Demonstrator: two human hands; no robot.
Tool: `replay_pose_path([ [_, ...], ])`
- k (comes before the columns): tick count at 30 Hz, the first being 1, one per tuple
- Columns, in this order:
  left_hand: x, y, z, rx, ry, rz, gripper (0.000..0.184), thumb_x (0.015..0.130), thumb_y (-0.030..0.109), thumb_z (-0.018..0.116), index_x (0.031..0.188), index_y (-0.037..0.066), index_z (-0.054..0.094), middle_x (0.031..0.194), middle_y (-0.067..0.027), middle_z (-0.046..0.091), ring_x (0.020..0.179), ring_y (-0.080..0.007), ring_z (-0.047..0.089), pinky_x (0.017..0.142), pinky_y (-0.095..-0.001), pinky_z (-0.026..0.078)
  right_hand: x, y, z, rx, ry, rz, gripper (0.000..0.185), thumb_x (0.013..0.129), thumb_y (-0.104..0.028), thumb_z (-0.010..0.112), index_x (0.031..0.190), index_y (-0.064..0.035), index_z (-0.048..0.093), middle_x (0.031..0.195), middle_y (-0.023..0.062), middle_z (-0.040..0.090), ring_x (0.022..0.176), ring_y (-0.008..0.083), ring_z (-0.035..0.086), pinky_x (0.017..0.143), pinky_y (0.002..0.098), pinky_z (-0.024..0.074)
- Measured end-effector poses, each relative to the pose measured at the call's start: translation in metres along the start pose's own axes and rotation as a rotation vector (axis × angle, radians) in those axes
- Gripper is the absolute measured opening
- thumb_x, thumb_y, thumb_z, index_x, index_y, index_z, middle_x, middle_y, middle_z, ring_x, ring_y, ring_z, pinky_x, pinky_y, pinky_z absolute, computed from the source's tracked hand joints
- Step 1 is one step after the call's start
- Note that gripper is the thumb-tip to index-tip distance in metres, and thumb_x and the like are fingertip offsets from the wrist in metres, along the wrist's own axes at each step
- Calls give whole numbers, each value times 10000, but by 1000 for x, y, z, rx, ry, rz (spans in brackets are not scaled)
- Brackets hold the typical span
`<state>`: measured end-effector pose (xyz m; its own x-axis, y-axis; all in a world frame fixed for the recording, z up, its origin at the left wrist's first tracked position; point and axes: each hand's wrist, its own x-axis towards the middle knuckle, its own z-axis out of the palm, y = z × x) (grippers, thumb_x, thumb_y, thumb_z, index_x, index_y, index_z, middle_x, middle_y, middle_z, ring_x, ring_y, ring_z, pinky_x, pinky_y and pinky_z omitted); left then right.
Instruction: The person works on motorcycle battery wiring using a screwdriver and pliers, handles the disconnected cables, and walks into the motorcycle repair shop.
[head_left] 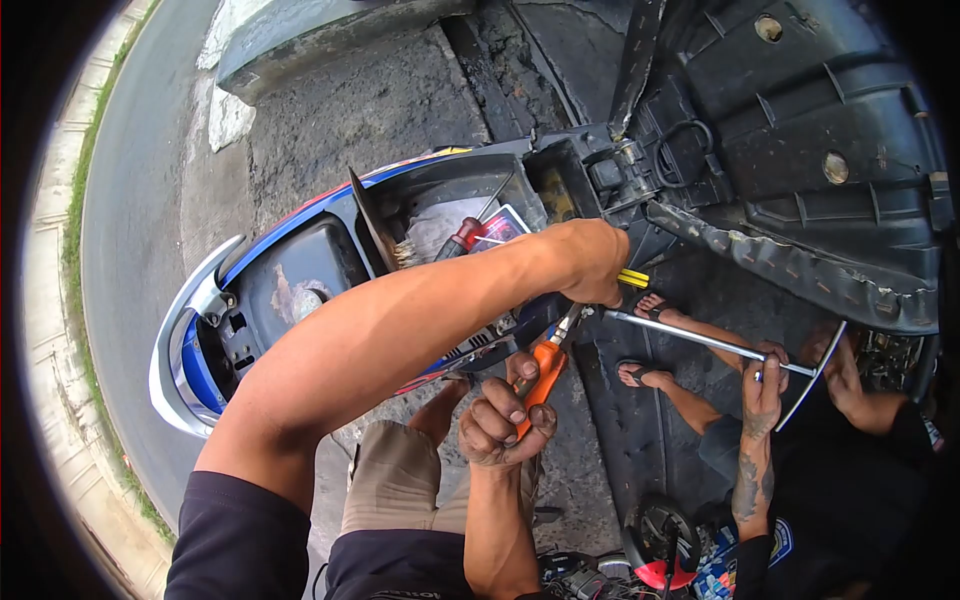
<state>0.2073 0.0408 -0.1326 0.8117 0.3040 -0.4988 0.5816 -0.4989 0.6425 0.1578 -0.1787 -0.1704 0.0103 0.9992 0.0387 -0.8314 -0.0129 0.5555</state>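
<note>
My right hand (505, 420) is wrapped around orange-handled pliers (540, 385), below the side of a motorcycle body. The pliers' metal jaws point up toward my left hand (595, 262). That hand is curled, its fingertips mostly hidden, over the edge of the body near the seat hinge (630, 165). A yellow piece with a dark stripe (633, 278) sticks out beside it; whether I hold it is unclear. Under my left forearm, in the open storage compartment (400, 195), lie a red-and-black screwdriver (462, 238), a brush (405, 252) and a printed card (505, 225).
The raised seat (800, 150) stands open at right. A co-worker's tattooed hand (762, 390) holds a long T-handle wrench (710, 343), which reaches close to my hands. The fuel tank (300, 270) and silver grab rail (165, 350) are at left. A concrete block (290, 55) lies beyond.
</note>
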Motion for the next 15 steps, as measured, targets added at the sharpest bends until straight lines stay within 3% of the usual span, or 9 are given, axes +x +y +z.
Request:
replay_pose_path([
  [1,-8,5,-5,4,2,5,368,772,319,723,940,-8,733,929,-205,715,938,-359,692,817,-409,556,-1,-1,1,-13,12,10,460,856,-118,604,1294,-112,465,898,73,508,608,123,452,577,309,387],
  [3,-29,12,-14,69,280,-109,331,816,302,718,893,-20,704,823,-214,695,847,-386,687,782,-441,547,0,-4,2,-24,21,13,457,855,-124,603,1291,-109,466,898,75,510,609,126,455,578,312,388],
  [5,-52,6,-21,-56,506,-145,298,846,263,691,901,-30,678,765,-205,677,737,-385,674,707,-432,540,-3,-7,4,-31,50,29,457,853,-140,605,1288,-109,468,896,77,511,612,132,457,583,313,390],
  [7,-93,5,-33,-199,658,-186,274,873,232,671,928,-35,645,704,-173,637,643,-285,639,639,-370,505,-3,-7,8,-64,63,32,425,872,-138,595,1273,-121,454,878,64,504,598,113,451,564,292,379],
  [9,-135,4,-35,-401,721,-274,254,906,215,646,926,-36,618,676,-81,579,632,-146,540,614,-318,451,-1,-7,11,-86,68,47,394,891,-137,585,1257,-132,440,860,50,497,584,95,445,544,271,368],
  [12,-189,-1,-10,-671,855,-366,236,937,218,620,951,-17,616,727,35,548,670,-65,471,608,-272,398,-2,-9,17,-96,101,70,388,888,-133,588,1250,-133,446,869,53,506,582,95,445,547,273,371],
  [14,-213,4,14,-934,845,-510,213,957,236,615,939,24,612,713,67,523,598,-6,421,515,-201,313,-5,-12,17,-93,97,75,387,898,-141,567,1265,-124,447,881,56,504,592,98,449,555,275,372],
  [15,-216,1,33,-1005,893,-436,197,960,228,611,911,38,606,692,73,505,578,-3,399,494,-195,298,-6,-13,17,-95,98,76,388,901,-144,560,1272,-120,446,886,58,503,596,99,450,558,275,372],
])
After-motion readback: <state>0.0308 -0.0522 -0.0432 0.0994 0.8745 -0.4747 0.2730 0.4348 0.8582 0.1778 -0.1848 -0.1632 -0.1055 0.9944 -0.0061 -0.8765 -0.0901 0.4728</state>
